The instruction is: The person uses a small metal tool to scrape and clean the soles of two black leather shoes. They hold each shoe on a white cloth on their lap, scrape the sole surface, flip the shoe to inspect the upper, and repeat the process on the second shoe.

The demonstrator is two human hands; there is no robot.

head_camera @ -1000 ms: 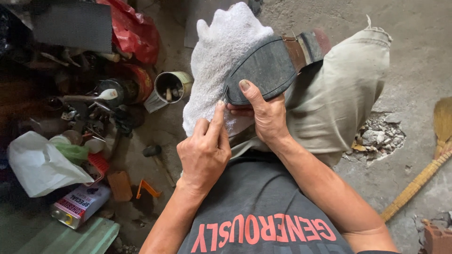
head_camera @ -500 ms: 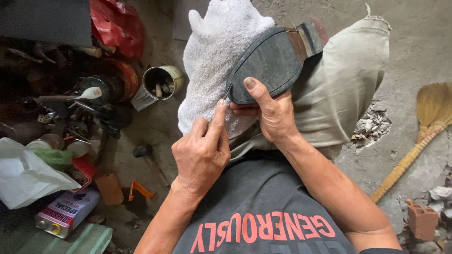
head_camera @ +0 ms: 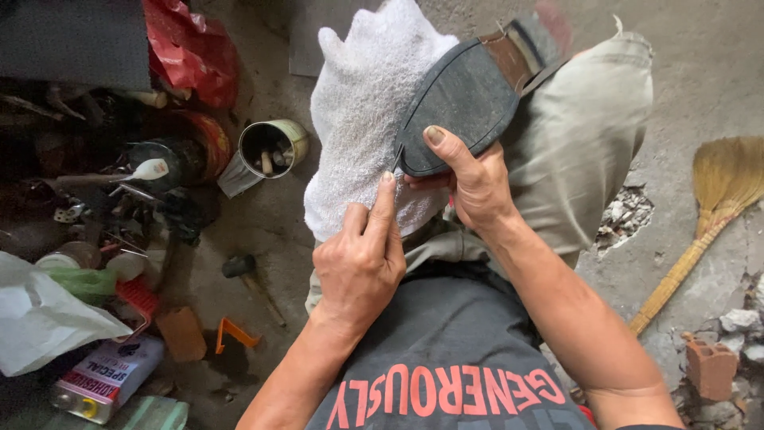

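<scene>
down low, the floor [head_camera: 716, 72] is bare grey concrete, rough and dusty, with a broken patch of rubble [head_camera: 621, 216] beside the person's knee and loose stones and a piece of brick [head_camera: 711, 368] at the right edge. a straw broom [head_camera: 704, 219] lies slanted across that side.

on the other side the ground is crowded: an open tin can [head_camera: 270, 147] with small bits inside, a red plastic bag [head_camera: 191, 52], a dark heap of tools and jars, a white plastic bag [head_camera: 40, 318], a flat rectangular can [head_camera: 107, 378] with a yellow cap, a small hammer [head_camera: 243, 271] and an orange scrap [head_camera: 235, 334]. none of it sits between the hands and the work; it all stays off to the left.

the shoe [head_camera: 469, 99] rests sole-up on a white towel [head_camera: 366, 119] spread over the person's raised knee in khaki trousers [head_camera: 581, 135]. the right hand [head_camera: 473, 179] is clasped around the toe end, thumb pressed flat on the dark sole. the left hand [head_camera: 362, 259] is closed around a thin metal tool [head_camera: 395, 157], forefinger stretched along it, its tip set at the edge of the sole near the toe. most of the tool is hidden in the fist, so i cannot tell its kind.
</scene>
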